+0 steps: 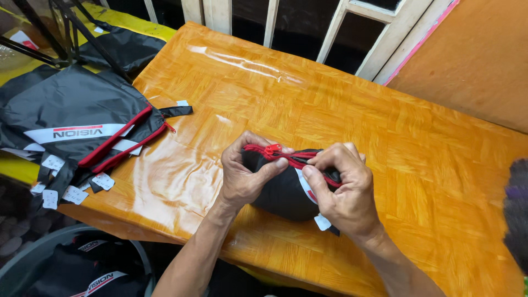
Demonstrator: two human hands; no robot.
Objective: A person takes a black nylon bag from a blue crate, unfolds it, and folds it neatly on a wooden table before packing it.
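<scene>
1. The left hand (247, 176) was closed on the left end of a small black pouch (286, 192); its thumb and forefinger pinched the red zipper (272, 150) near the slider.
2. The right hand (344, 190) was also closed. It gripped the right end of the pouch, and its fingers pressed on the red zipper tape.
3. The pouch was between both hands, stuffed round, and it rested on the orange table (385, 126) near the front edge. A white tag (323, 222) hung under the right hand.
4. As I judge it, the step in hand was the zipper work: the hands held the stuffed pouch tight while the slider was at the left part of the opening. I could not tell how much of the zipper was already shut.
5. The next move, I think, calls for a firm hold with the right hand and a steady pull on the slider, with the fabric kept out of the teeth.
6. A pile of black jackets (77, 126) with red trim and white tags lay at the left, well apart. A grey tub (41, 250) with more black fabric stood below the table.
</scene>
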